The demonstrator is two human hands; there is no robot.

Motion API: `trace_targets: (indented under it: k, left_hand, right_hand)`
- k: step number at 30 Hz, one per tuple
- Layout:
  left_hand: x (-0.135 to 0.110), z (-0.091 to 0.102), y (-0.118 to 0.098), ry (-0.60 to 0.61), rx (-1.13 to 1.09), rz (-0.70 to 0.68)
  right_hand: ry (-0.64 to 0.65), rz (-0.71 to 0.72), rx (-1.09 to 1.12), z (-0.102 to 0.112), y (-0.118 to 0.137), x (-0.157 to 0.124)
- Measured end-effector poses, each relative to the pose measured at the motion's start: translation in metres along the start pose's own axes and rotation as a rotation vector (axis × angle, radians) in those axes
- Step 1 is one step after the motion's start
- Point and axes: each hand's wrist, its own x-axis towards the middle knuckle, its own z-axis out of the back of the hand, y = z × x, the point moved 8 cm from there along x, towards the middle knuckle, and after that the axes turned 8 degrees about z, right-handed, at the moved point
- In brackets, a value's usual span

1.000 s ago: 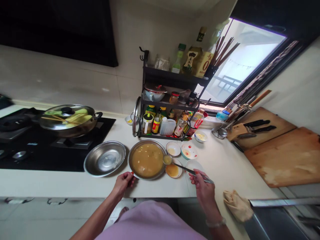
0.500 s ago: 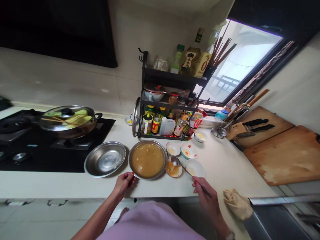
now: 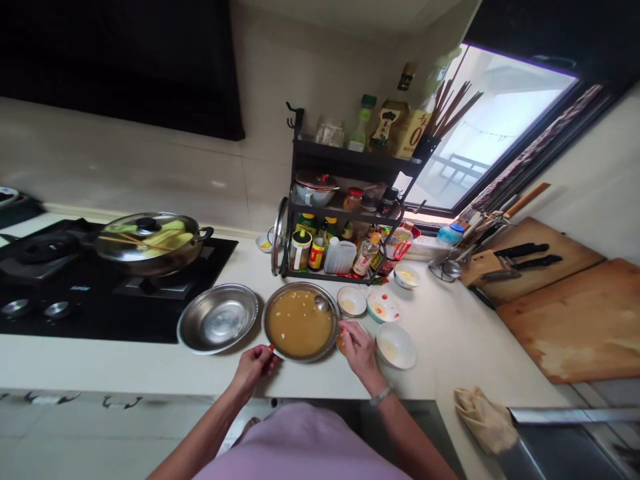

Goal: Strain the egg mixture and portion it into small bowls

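Observation:
A steel bowl of brown-yellow liquid (image 3: 300, 323) sits at the counter's front edge. My left hand (image 3: 255, 363) is closed on its near rim. My right hand (image 3: 357, 347) is closed on the handle of a metal spoon (image 3: 321, 303), whose bowl lies over the far right rim of the steel bowl. The hand covers most of a small dish with orange sauce (image 3: 341, 341) beside the bowl.
An empty steel basin (image 3: 217, 319) stands left of the bowl. A lidded wok (image 3: 147, 243) sits on the black hob. Small bowls (image 3: 395, 345) lie to the right, a spice rack (image 3: 345, 220) behind. Cutting boards (image 3: 575, 320) and a cloth (image 3: 485, 420) are at right.
My right hand moved left from the counter edge to the steel bowl, bringing the spoon from the small sauce dish to the bowl's rim. My left hand stayed on the rim.

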Motion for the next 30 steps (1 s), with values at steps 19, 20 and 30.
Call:
trace_targets:
  k: [19,20,30]
  left_hand:
    - [-0.002,-0.001,-0.001,0.001,-0.003,-0.003]
    - [-0.002,0.000,-0.001,0.000,-0.001,0.000]
    - [0.000,0.002,0.002,0.003,0.023,0.003]
  right_hand:
    - [-0.404,-0.621,0.397,0.023,-0.049,-0.037]
    - [-0.403,-0.616,0.387,0.026,-0.047,-0.038]
    - [-0.483,-0.625,0.442,0.052,-0.038,-0.049]
